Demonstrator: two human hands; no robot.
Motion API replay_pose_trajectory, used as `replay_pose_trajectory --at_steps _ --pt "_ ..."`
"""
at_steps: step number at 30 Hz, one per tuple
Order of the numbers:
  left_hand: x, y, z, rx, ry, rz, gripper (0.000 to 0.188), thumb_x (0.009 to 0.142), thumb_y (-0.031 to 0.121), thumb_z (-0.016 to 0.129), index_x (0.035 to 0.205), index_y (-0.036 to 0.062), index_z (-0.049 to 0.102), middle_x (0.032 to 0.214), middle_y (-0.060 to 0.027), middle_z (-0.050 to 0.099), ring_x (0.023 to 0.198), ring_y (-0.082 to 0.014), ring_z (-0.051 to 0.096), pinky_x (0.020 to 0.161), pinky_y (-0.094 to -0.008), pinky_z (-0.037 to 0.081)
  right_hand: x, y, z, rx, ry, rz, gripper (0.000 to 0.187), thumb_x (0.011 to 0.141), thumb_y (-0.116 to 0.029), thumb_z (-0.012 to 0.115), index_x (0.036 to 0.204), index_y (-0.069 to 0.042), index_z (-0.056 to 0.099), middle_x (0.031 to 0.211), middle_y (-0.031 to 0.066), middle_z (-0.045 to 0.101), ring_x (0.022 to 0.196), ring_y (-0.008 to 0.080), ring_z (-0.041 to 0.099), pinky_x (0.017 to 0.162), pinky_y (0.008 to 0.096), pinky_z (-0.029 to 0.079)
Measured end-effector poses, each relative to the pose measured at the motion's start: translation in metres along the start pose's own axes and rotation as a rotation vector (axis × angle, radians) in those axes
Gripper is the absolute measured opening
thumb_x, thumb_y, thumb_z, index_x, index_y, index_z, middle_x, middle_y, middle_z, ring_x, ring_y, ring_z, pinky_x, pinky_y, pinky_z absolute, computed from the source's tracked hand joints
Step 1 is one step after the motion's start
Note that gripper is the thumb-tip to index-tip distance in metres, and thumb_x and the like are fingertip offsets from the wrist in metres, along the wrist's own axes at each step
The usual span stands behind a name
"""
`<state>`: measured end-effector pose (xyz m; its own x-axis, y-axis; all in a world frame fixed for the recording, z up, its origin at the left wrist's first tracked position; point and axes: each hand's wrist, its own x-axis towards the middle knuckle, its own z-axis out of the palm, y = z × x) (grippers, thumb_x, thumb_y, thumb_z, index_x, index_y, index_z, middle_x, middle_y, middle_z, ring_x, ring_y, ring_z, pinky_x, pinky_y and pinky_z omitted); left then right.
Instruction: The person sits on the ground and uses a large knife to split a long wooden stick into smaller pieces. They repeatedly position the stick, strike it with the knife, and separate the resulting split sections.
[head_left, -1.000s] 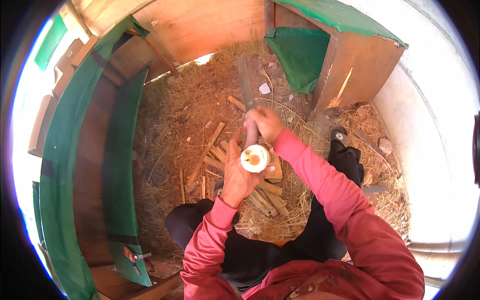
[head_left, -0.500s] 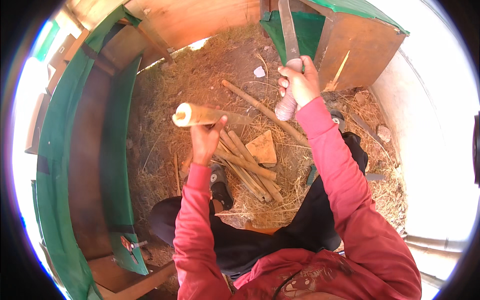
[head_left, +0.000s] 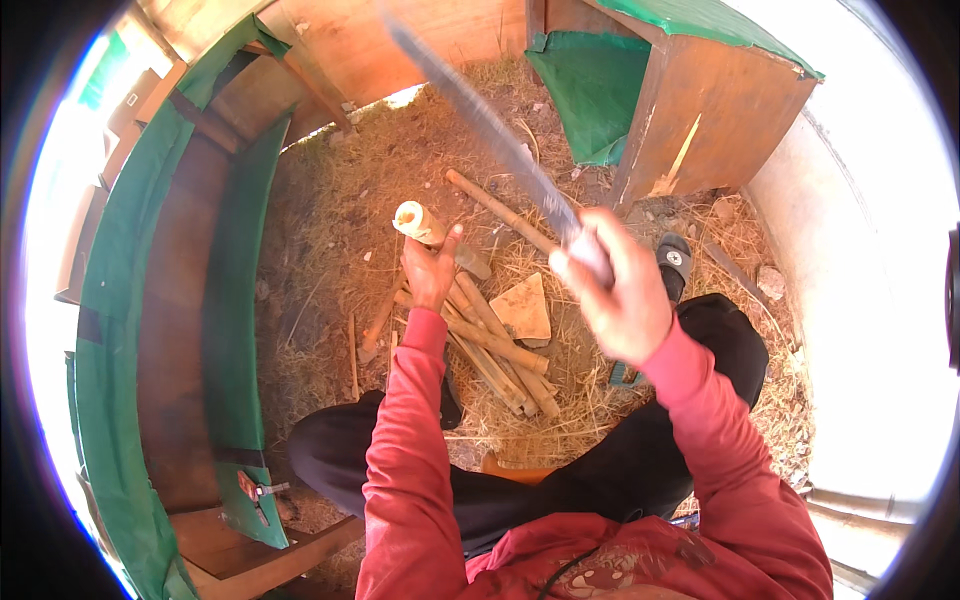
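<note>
Head view, far left: a green-covered frame stood well apart from the hands. Next, the left hand was closed around a short bamboo piece, held tilted above the ground, with its pale hollow end uppermost. The hand was ungloved and close to that end; in this inspector's judgement, a stroke landing short or glancing off the smooth wall could cut it. Beneath lay a crossed pile of bamboo pieces; were the held piece braced there, loose lengths could roll and let it slip.

Further right, a long knife slanted across the ground, its tip toward the upper left. The blade was blurred, so the state of its edge could not be told. A pale block lay beside the pile. The right hand gripped the knife's handle; its tightness could not be judged. A loose hold could let the blade twist. Rightmost, a dark sandal on the right foot offered little apparent protection should a swing run wide.
</note>
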<state>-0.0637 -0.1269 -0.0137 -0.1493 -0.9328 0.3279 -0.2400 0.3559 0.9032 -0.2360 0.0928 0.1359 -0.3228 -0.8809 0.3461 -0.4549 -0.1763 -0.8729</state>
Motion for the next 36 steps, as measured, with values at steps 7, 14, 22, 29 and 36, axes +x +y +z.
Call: replay_pose_trajectory --at_steps 7,14,22,29,36 --pt "-0.008 0.016 0.022 0.139 -0.033 -0.062 0.045 0.072 0.019 0.084 0.1 -0.0043 0.059 0.091 -0.014 0.068 0.081 -0.0227 0.066 0.074 -0.0358 0.052 -0.074 0.022 0.055 -0.108 0.044 -0.085 0.027 0.084 -0.008 0.068 0.105 -0.001 0.053 0.061 0.0121 0.056 0.049 0.0248 0.058 0.047 0.0337 0.044" --pt "0.006 0.014 0.022 0.199 0.006 -0.068 0.049 0.063 0.022 0.088 0.098 -0.0017 0.063 0.091 -0.0124 0.07 0.084 -0.0246 0.067 0.078 -0.0373 0.052 -0.066 0.016 0.056 -0.124 0.012 -0.071 0.026 0.084 -0.007 0.067 0.105 -0.002 0.053 0.061 0.0139 0.058 0.05 0.0292 0.059 0.048 0.0358 0.046" --pt "-0.011 0.015 0.02 0.256 -0.006 -0.1 0.035 0.069 0.03 0.081 0.086 0.0021 0.067 0.082 -0.0129 0.071 0.08 -0.028 0.068 0.074 -0.0378 0.052 -0.061 -0.015 0.064 -0.064 0.203 -0.221 0.026 0.085 -0.003 0.066 0.107 0.001 0.052 0.061 0.0063 0.056 0.05 0.014 0.058 0.048 0.0286 0.044" --pt "-0.01 -0.015 0.018 0.23 0.121 -0.046 0.034 0.068 0.028 0.083 0.08 0.003 0.063 0.076 -0.0071 0.067 0.068 -0.0198 0.064 0.064 -0.0362 0.05 -0.054 0.011 0.079 -0.2 -0.066 -0.058 0.024 0.086 -0.008 0.065 0.103 -0.001 0.051 0.061 0.0125 0.057 0.049 0.029 0.056 0.047 0.0344 0.043" --pt "-0.014 -0.006 0.016 0.189 0.053 -0.091 0.04 0.066 0.029 0.084 0.09 0.0025 0.066 0.083 -0.0118 0.07 0.077 -0.0258 0.067 0.072 -0.0384 0.052 -0.05 -0.054 0.06 -0.001 0.178 -0.317 0.027 0.086 -0.003 0.064 0.109 0.003 0.05 0.06 0.0059 0.055 0.048 0.0131 0.053 0.048 0.0279 0.043"
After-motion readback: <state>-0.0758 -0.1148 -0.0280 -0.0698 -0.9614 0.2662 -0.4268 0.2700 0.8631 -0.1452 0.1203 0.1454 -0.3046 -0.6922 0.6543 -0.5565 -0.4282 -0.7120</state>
